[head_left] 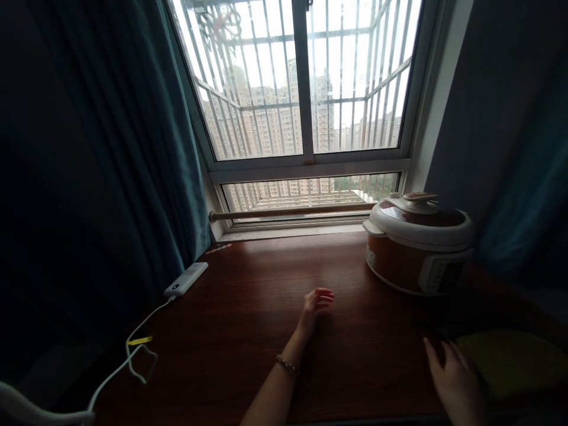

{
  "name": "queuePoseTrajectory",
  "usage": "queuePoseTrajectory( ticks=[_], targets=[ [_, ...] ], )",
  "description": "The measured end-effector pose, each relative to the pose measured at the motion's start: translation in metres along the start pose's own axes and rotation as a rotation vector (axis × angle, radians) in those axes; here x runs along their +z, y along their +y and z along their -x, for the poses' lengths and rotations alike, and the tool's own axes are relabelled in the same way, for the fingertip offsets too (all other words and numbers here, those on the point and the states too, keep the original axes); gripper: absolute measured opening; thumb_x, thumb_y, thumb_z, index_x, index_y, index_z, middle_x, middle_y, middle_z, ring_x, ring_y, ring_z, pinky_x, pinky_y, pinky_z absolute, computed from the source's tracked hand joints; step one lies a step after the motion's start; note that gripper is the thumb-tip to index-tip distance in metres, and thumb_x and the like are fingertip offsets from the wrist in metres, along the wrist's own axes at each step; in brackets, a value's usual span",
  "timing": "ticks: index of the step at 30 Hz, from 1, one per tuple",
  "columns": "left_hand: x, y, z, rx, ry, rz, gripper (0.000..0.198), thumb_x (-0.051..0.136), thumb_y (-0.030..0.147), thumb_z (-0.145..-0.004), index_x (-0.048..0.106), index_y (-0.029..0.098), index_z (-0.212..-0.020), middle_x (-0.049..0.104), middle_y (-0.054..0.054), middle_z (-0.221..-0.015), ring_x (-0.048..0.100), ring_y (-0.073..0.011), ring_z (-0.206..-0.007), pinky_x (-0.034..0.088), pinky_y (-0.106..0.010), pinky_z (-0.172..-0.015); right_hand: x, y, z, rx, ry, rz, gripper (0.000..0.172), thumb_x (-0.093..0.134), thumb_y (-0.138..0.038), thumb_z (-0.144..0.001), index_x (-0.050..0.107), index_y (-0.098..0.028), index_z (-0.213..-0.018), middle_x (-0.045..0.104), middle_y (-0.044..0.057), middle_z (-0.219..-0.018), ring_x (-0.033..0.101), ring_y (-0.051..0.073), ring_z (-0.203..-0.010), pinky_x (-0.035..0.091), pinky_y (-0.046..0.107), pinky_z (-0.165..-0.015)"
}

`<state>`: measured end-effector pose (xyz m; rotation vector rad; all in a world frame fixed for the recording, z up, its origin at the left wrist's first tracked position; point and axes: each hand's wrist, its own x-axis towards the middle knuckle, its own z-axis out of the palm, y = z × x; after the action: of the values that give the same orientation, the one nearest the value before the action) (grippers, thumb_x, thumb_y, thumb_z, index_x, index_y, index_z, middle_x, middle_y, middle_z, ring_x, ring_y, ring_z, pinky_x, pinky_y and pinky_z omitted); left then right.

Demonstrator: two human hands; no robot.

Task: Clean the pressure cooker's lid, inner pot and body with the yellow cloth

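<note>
My left hand (pixel 316 300) is over the middle of the dark red-brown wooden table (pixel 266 319), its fingers loosely bent and apart with nothing in them. A beaded bracelet (pixel 287 364) circles that wrist. Lower right, my right hand (pixel 459 378) is low over the tabletop, thumb and fingers spread. Beside it lies a flat yellow-green item (pixel 510 361), too dim to name; whether the hand touches it I cannot tell. Beyond my right hand stands a white and orange-brown electric pressure cooker (pixel 419 242) with its lid on.
A white power strip (pixel 186 279) lies at the table's left edge, with a white cord (pixel 148 316) and a yellow tag (pixel 139 341). Blue curtains (pixel 146 148) hang on the left. A barred window (pixel 306 106) rises behind the table, with a rail (pixel 288 212) along its bottom.
</note>
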<state>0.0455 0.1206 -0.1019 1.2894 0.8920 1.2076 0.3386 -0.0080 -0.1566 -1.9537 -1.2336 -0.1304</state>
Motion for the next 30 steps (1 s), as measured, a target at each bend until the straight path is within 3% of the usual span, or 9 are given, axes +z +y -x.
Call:
queuePoseTrajectory(
  ticks=[2, 4, 7, 12, 15, 18, 21, 26, 30],
  targets=[
    [0.004, 0.000, 0.002, 0.015, -0.022, -0.055, 0.060, 0.036, 0.064, -0.080, 0.065, 0.012, -0.088, 0.068, -0.014, -0.087, 0.064, -0.0228, -0.081, 0.049, -0.035, -0.072, -0.001, 0.015, 0.003, -0.023, -0.021, 0.050, 0.085, 0.018, -0.077, -0.073, 0.066, -0.009, -0.086, 0.060, 0.027, -0.097, 0.055, 0.039, -0.100, 0.042, 0.050, -0.089],
    [0.007, 0.002, 0.006, 0.045, -0.039, -0.119, 0.056, 0.040, 0.061, -0.080, 0.066, 0.013, -0.086, 0.068, -0.012, -0.086, 0.063, -0.0229, -0.082, 0.048, -0.035, -0.074, 0.001, 0.002, 0.011, -0.042, -0.094, 0.049, 0.087, 0.016, -0.077, -0.074, 0.067, -0.007, -0.084, 0.061, 0.029, -0.095, 0.057, 0.040, -0.098, 0.043, 0.051, -0.087],
    [0.011, 0.011, 0.014, 0.114, -0.054, -0.227, 0.044, 0.048, 0.055, -0.080, 0.068, 0.015, -0.083, 0.067, -0.011, -0.085, 0.060, -0.0240, -0.087, 0.045, -0.036, -0.082, 0.003, -0.053, 0.030, -0.044, -0.275, -0.092, 0.081, 0.024, -0.074, -0.076, 0.069, -0.008, -0.090, 0.063, 0.026, -0.101, 0.057, 0.038, -0.100, 0.043, 0.049, -0.089],
    [0.033, 0.034, 0.041, 0.288, -0.042, -0.462, 0.027, 0.053, 0.040, -0.082, 0.068, 0.021, -0.092, 0.064, -0.010, -0.101, 0.052, -0.0269, -0.105, 0.035, -0.041, -0.096, -0.015, -0.137, 0.056, -0.156, -0.701, -0.700, 0.047, 0.041, -0.056, -0.083, 0.068, -0.021, -0.099, 0.065, 0.010, -0.109, 0.060, 0.023, -0.103, 0.046, 0.032, -0.091],
    [0.058, 0.042, 0.057, 0.427, -0.206, -0.667, 0.029, 0.045, 0.033, -0.087, 0.064, 0.023, -0.106, 0.062, -0.009, -0.112, 0.046, -0.0261, -0.117, 0.031, -0.043, -0.102, -0.028, -0.149, 0.060, -0.155, -0.643, -0.774, 0.042, 0.044, -0.052, -0.083, 0.069, -0.020, -0.079, 0.069, 0.008, -0.088, 0.064, 0.021, -0.083, 0.050, 0.027, -0.077],
    [0.085, 0.043, 0.059, 0.435, -0.425, -0.727, 0.034, 0.038, 0.031, -0.090, 0.059, 0.023, -0.116, 0.059, -0.008, -0.121, 0.044, -0.0246, -0.122, 0.030, -0.043, -0.105, -0.035, -0.141, 0.058, -0.008, -0.485, -0.696, 0.051, 0.041, -0.056, -0.082, 0.063, -0.018, -0.058, 0.062, 0.005, -0.059, 0.059, 0.017, -0.057, 0.047, 0.022, -0.054],
    [0.106, 0.034, 0.047, 0.376, -0.553, -0.678, 0.039, 0.039, 0.033, -0.090, 0.052, 0.020, -0.124, 0.054, -0.009, -0.127, 0.044, -0.0228, -0.122, 0.034, -0.039, -0.104, -0.045, -0.128, 0.053, 0.077, -0.433, -0.638, 0.050, 0.040, -0.057, -0.082, 0.067, -0.019, -0.065, 0.066, 0.006, -0.065, 0.061, 0.018, -0.060, 0.045, 0.021, -0.053],
    [0.120, 0.005, 0.038, 0.291, -0.670, -0.828, 0.048, 0.038, 0.039, -0.089, 0.044, 0.015, -0.131, 0.046, -0.010, -0.135, 0.039, -0.0231, -0.127, 0.031, -0.039, -0.106, -0.068, -0.114, 0.043, 0.093, -0.416, -0.546, 0.043, 0.045, -0.056, -0.080, 0.070, -0.021, -0.081, 0.071, 0.007, -0.083, 0.066, 0.020, -0.071, 0.048, 0.021, -0.061],
    [0.104, -0.013, 0.054, 0.319, -0.542, -1.120, 0.057, 0.034, 0.051, -0.088, 0.033, 0.022, -0.137, 0.030, -0.004, -0.146, 0.022, -0.0245, -0.135, 0.017, -0.044, -0.111, -0.080, -0.104, 0.037, 0.161, -0.424, -0.485, 0.043, 0.046, -0.057, -0.079, 0.070, -0.021, -0.084, 0.071, 0.006, -0.088, 0.067, 0.020, -0.081, 0.049, 0.019, -0.068]
  ],
)
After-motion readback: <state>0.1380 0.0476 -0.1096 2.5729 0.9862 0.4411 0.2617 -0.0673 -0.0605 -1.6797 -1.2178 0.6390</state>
